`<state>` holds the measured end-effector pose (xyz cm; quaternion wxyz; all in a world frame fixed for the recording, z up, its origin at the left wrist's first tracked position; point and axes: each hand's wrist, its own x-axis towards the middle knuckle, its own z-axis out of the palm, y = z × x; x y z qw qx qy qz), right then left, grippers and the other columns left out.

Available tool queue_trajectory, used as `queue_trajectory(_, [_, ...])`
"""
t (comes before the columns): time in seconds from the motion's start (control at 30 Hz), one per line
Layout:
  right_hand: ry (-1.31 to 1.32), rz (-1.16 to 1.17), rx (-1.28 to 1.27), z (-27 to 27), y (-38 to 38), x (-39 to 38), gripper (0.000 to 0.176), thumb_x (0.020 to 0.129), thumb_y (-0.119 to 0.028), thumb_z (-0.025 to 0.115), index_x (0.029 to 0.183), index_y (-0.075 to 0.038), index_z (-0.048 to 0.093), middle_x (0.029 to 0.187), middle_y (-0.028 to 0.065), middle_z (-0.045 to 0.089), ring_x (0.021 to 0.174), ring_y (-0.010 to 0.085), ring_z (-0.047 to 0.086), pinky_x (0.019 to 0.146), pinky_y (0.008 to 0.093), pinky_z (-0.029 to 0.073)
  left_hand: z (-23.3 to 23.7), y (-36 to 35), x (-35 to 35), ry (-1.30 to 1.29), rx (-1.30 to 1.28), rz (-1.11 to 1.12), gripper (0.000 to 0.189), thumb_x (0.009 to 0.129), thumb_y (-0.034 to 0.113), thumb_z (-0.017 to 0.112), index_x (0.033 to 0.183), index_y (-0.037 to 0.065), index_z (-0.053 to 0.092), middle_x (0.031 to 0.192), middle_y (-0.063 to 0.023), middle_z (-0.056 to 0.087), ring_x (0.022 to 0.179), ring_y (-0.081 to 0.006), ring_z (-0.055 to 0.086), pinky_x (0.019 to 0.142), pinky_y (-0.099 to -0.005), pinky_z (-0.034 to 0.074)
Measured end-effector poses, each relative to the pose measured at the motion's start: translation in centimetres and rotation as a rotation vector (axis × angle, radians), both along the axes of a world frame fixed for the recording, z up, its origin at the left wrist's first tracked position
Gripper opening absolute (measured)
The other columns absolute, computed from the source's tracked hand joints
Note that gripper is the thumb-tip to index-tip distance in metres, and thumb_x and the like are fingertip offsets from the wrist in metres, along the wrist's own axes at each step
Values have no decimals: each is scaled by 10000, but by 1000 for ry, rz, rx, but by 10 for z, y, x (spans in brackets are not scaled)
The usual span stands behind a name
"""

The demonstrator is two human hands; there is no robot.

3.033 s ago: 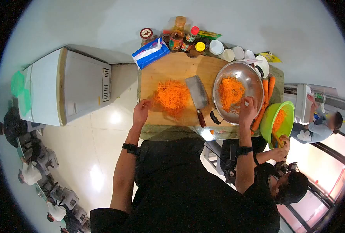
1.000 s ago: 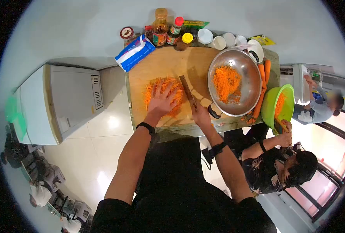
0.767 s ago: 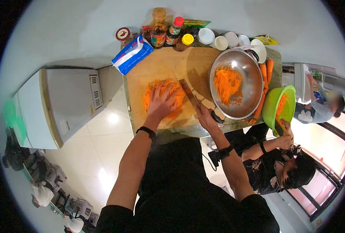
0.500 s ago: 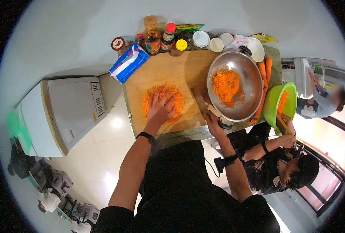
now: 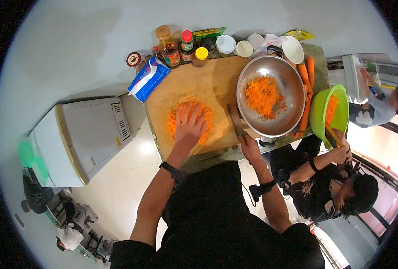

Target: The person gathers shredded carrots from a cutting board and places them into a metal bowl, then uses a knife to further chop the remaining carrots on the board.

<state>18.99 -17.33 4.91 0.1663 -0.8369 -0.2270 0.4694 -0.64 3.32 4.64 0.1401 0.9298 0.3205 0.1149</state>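
The person's left hand (image 5: 190, 129) lies flat on the heap of shredded carrot (image 5: 172, 125), its grip spread wide, all 5 fingers splayed and holding nothing, only pressing down. The heap sits near the middle of the wooden cutting board (image 5: 208, 80), which covers most of the bench (image 5: 217, 155). At 3 o'clock from the heap, just beside it, the cleaver (image 5: 234, 118) stands on the board, and the right hand (image 5: 251, 150) has its grip closed tight round the handle at the board's near edge. Further out at 3 o'clock is a steel bowl (image 5: 252, 121) with more shredded carrot in it, and whole carrots (image 5: 304, 112) lie along its far side. At 10 o'clock from the heap a blue packet (image 5: 147, 83) hangs over the board's corner, and bottles (image 5: 168, 44) stand at 12 o'clock. Another person's hand (image 5: 341, 151) holds a green bowl (image 5: 317, 117).
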Motion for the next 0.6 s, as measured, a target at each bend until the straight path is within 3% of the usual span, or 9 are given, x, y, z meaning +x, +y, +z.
queue_trajectory(0.03, [-234,110,273,-12,-4,-7,397,1003,-295,496,1307,-43,536,841,303,657,846,492,652,723,559,515,-8,2,5,111,11,-45,385,893,337,629,1217,128,636,1402,-92,500,1363,-326,382,1133,-543,292])
queue_trajectory(0.1, [-278,152,270,-24,-8,-8,401,1004,-294,487,1329,-61,518,825,303,654,827,486,657,711,560,520,-12,10,21,226,23,-81,340,897,307,624,1173,109,644,1358,-97,529,1329,-322,422,1110,-512,342])
queue_trajectory(0.17, [-320,209,272,-17,1,-7,408,1005,-293,478,1351,-80,500,810,303,652,809,480,661,699,560,525,9,22,48,160,-166,-117,274,923,282,591,1091,74,650,1191,-112,621,1166,-309,565,962,-447,485])
queue_trajectory(0.23, [-314,365,-77,14,20,-8,454,988,-270,487,1406,-98,440,782,297,653,767,452,678,669,558,543,25,27,77,78,-286,-46,284,933,287,576,1078,56,652,1119,-124,647,1076,-317,612,877,-446,519])
queue_trajectory(0.33, [-406,493,-100,11,21,-10,512,973,-227,485,1460,-118,366,801,280,665,731,429,689,634,556,555,38,28,115,30,-447,35,295,953,286,546,1042,27,658,977,-149,684,921,-338,674,757,-457,558])
queue_trajectory(0.37, [-490,560,-101,5,19,-13,616,932,-171,519,1501,-81,300,883,250,686,729,370,701,605,493,569,41,28,127,68,-484,52,298,962,279,530,1019,17,660,908,-162,695,856,-351,689,722,-470,563])
queue_trajectory(0.47, [-756,799,-156,0,22,-22,713,895,-124,542,1529,-36,230,971,224,689,770,309,702,693,422,571,46,28,155,234,-577,21,260,960,233,516,995,16,655,882,-176,702,821,-363,697,715,-477,567])
queue_trajectory(0.5, [-775,824,-125,-3,21,-24,781,856,-94,569,1539,-9,199,1040,210,686,821,254,696,823,390,537,43,26,160,231,-580,24,260,960,233,516,995,16,655,882,-176,702,821,-363,697,715,-477,567])
queue_trajectory(0.6, [-916,829,57,-23,15,-23,778,863,-71,561,1544,-20,191,1120,229,663,846,272,699,901,412,502,26,12,169,149,-638,90,235,956,183,493,1006,5,638,849,-211,697,806,-377,700,706,-489,570])
